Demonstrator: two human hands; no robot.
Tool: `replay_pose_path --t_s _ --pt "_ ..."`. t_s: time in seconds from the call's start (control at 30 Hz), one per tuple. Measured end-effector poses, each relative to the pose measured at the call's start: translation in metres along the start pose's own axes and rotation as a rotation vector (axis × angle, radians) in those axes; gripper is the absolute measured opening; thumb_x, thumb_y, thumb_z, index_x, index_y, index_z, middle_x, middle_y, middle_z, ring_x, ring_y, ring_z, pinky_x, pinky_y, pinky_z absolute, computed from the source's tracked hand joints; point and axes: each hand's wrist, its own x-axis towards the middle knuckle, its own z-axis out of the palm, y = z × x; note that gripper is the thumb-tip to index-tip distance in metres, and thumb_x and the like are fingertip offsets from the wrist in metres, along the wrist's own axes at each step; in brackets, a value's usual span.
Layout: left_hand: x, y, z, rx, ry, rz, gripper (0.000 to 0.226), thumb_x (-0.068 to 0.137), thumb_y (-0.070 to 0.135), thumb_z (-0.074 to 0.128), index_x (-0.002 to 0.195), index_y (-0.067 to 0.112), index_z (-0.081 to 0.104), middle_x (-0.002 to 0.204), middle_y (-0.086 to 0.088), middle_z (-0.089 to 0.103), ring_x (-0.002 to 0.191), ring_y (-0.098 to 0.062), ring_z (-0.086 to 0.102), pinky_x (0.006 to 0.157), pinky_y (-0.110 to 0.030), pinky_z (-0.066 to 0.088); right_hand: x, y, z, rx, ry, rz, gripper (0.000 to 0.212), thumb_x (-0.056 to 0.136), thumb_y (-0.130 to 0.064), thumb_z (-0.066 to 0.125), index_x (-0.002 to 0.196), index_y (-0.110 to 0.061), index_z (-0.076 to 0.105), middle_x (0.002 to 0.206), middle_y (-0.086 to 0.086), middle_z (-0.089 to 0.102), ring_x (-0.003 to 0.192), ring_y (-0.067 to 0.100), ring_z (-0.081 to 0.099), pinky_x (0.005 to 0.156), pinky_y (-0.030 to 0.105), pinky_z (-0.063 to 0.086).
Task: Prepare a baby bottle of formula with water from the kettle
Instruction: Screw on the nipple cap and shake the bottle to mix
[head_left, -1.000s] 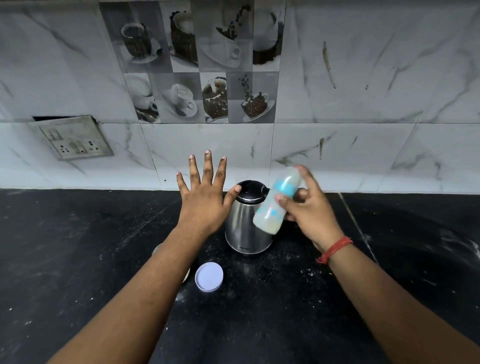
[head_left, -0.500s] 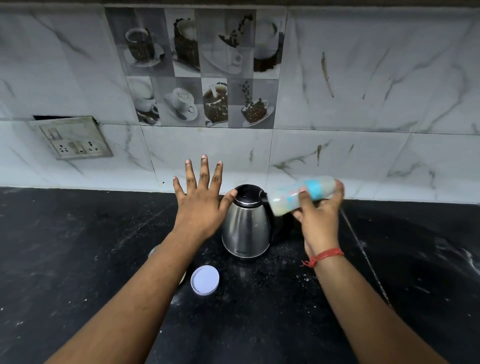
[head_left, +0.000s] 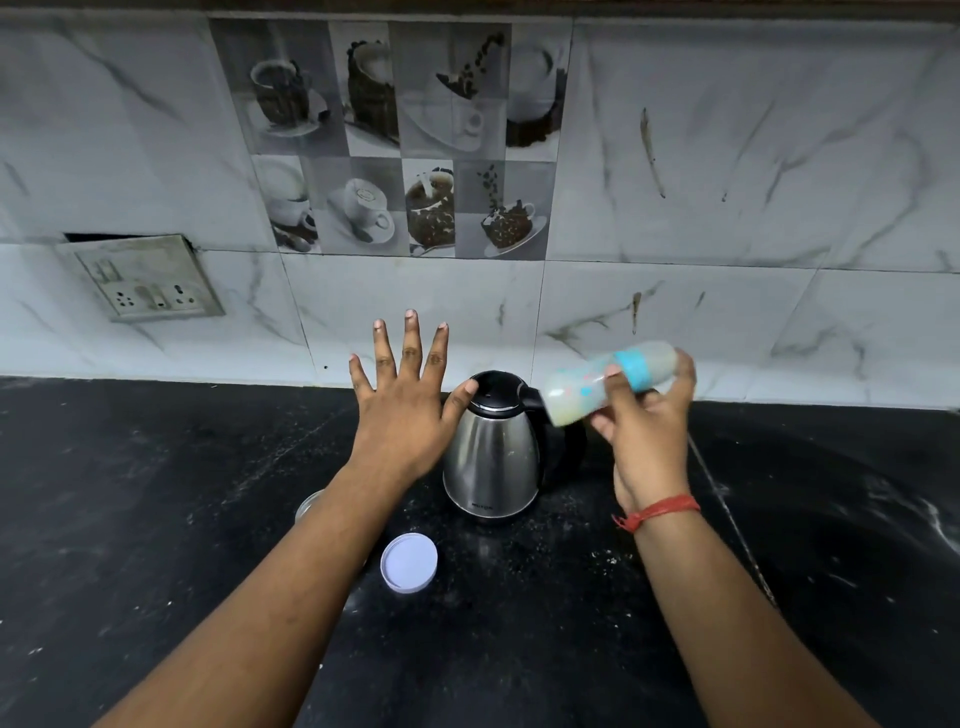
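- Baby bottle (head_left: 608, 382) lies nearly on its side in the right hand (head_left: 641, 415), fingers wrapped round its blue collar end, base pointing toward the kettle (head_left: 493, 447) just beside the grip.
- Left hand (head_left: 402, 410) is spread flat and holds nothing, thumb tip at the kettle lid.
- Risk: if the collar is not screwed tight, shaking could spray formula over the black counter (head_left: 156, 519); a loose hold could drop the bottle against the kettle.
- Bottle looks pale and translucent with coloured specks; it is blurred, so the milky fill is likely, not certain.
- White lid (head_left: 409, 563) lies below the left wrist.
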Motion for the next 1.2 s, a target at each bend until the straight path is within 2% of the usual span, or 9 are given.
replay_pose_path --t_s 0.07,0.17,0.3,0.33,0.43,0.63,0.77,0.9,1.2 --pt "-0.001 0.0 0.001 0.0 -0.007 0.003 0.08 0.091 0.074 -0.003 0.16 0.035 -0.017 0.166 -0.002 -0.031 0.151 -0.033 -0.033 0.122 -0.066 -0.008 -0.003 0.0 0.003 -0.118 -0.059 0.008 0.072 0.097 -0.013 0.065 0.151 -0.038 0.024 0.124 0.007 0.064 0.1 0.015 0.07 0.069 0.028 0.061" --pt "-0.001 0.0 0.001 -0.004 -0.003 0.004 0.081 0.09 0.074 -0.003 0.16 0.036 -0.017 0.167 -0.002 -0.03 0.151 -0.033 -0.033 0.122 -0.065 -0.008 -0.006 0.002 0.001 -0.277 -0.355 0.092 0.072 0.092 -0.009 0.071 0.146 -0.042 0.037 0.114 0.011 0.07 0.102 0.024 0.072 0.074 0.039 0.063" --pt "-0.001 0.0 0.0 -0.018 -0.003 -0.001 0.081 0.09 0.075 -0.003 0.16 0.035 -0.016 0.167 -0.002 -0.03 0.151 -0.033 -0.033 0.122 -0.065 -0.009 0.004 -0.001 -0.004 0.004 0.001 -0.031 0.064 0.097 -0.014 0.065 0.147 -0.036 0.03 0.117 0.006 0.067 0.099 0.014 0.073 0.078 0.04 0.062" --pt "-0.001 0.0 0.0 -0.014 -0.005 0.001 0.082 0.09 0.075 -0.003 0.16 0.035 -0.016 0.167 -0.002 -0.03 0.151 -0.033 -0.033 0.122 -0.065 -0.009 0.002 -0.001 -0.003 -0.067 -0.023 -0.03 0.066 0.097 -0.015 0.065 0.148 -0.036 0.028 0.119 0.006 0.066 0.099 0.015 0.072 0.076 0.038 0.062" --pt "0.0 -0.001 0.0 -0.014 -0.004 0.0 0.082 0.09 0.075 -0.004 0.16 0.035 -0.016 0.167 -0.002 -0.03 0.151 -0.032 -0.033 0.122 -0.065 -0.009 -0.003 -0.001 -0.004 -0.341 -0.389 0.095 0.072 0.092 -0.008 0.07 0.148 -0.038 0.037 0.113 0.012 0.069 0.1 0.023 0.073 0.068 0.032 0.062" --pt "0.003 0.002 0.003 -0.014 -0.002 -0.004 0.079 0.093 0.073 0.0 0.16 0.035 -0.015 0.168 -0.002 -0.028 0.152 -0.033 -0.031 0.122 -0.065 -0.009 0.005 -0.012 -0.007 -0.066 -0.016 -0.066 0.066 0.096 -0.016 0.067 0.147 -0.037 0.031 0.115 0.005 0.068 0.09 0.011 0.072 0.072 0.035 0.059" --pt "0.003 0.007 0.005 -0.013 -0.001 0.008 0.076 0.096 0.071 0.004 0.16 0.035 -0.016 0.168 -0.002 -0.028 0.152 -0.033 -0.032 0.122 -0.064 -0.009 -0.008 0.002 0.001 -0.124 -0.318 0.106 0.067 0.094 -0.007 0.067 0.148 -0.031 0.037 0.111 0.009 0.071 0.105 0.023 0.072 0.071 0.034 0.062" --pt "0.003 0.007 0.005 -0.009 0.004 0.015 0.076 0.097 0.07 0.006 0.161 0.035 -0.015 0.168 -0.003 -0.028 0.152 -0.033 -0.031 0.121 -0.064 -0.009 -0.007 0.004 0.0 -0.004 -0.272 0.089 0.063 0.097 -0.009 0.063 0.15 -0.028 0.035 0.107 0.005 0.07 0.105 0.02 0.072 0.071 0.035 0.061" --pt "0.003 0.005 0.008 -0.016 0.0 0.016 0.078 0.095 0.072 0.003 0.161 0.035 -0.014 0.168 -0.003 -0.028 0.152 -0.033 -0.031 0.122 -0.066 -0.008 -0.005 0.005 0.0 -0.143 -0.38 0.03 0.066 0.092 -0.013 0.072 0.144 -0.037 0.041 0.116 0.012 0.071 0.106 0.025 0.072 0.079 0.042 0.061"
